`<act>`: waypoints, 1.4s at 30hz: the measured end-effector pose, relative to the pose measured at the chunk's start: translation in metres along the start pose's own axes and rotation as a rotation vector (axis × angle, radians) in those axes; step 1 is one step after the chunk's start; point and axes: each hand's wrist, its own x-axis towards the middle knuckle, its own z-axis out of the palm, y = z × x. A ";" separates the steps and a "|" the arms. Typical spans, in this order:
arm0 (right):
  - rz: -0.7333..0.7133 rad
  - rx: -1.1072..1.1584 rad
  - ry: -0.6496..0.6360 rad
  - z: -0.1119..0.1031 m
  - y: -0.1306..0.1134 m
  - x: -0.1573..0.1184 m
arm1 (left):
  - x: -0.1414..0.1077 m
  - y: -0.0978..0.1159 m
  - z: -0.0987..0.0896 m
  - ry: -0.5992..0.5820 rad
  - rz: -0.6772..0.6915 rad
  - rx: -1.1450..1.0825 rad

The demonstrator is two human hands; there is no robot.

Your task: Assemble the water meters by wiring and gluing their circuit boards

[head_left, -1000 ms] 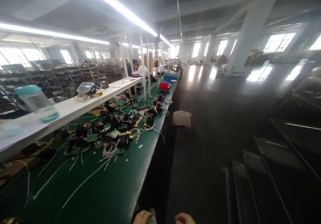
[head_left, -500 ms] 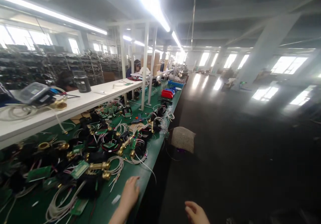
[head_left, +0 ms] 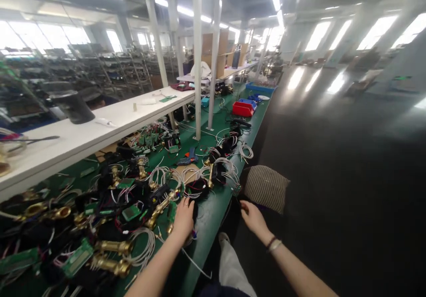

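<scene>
My left hand (head_left: 184, 215) lies over a black-housed brass meter (head_left: 195, 212) near the bench's front edge, its fingers bent down on the black body. The hand hides much of the meter, and a loose white cable end (head_left: 199, 268) trails below it. My right hand (head_left: 252, 217) hovers past the bench edge, in front of a striped stool cushion (head_left: 266, 187). Its fingers are loosely curled, with nothing visible in them. Left of my left hand lie brass pipe fittings (head_left: 111, 247), a green circuit board (head_left: 78, 257) and a coiled grey cable (head_left: 143, 246).
Many meters and wires cover the green bench (head_left: 213, 212). A glue gun (head_left: 188, 156), a red bin (head_left: 242, 108) and a blue tray (head_left: 261, 87) sit farther along. White posts (head_left: 197, 66) rise beside a raised white shelf (head_left: 129, 119) holding a dark cup (head_left: 76, 107).
My left hand has moved forward onto the meter. The right hand has come forward and up beside the stool. My view has tilted down and turned left, nearer the bench.
</scene>
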 end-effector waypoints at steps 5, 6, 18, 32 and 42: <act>-0.375 -0.230 -0.183 0.000 -0.035 0.169 | -0.004 0.030 0.043 0.129 -0.414 -0.130; -0.434 -0.263 -0.232 0.003 -0.041 0.193 | -0.006 0.038 0.051 0.161 -0.510 -0.148; -0.735 -0.502 -0.763 0.029 -0.047 0.300 | 0.070 0.077 0.042 0.428 -1.035 0.184; -0.882 -0.505 -0.776 0.037 -0.009 0.304 | 0.086 0.057 0.060 0.487 -1.128 0.159; -0.847 -0.470 -0.705 0.034 0.021 0.265 | 0.050 0.056 0.085 0.596 -1.111 0.172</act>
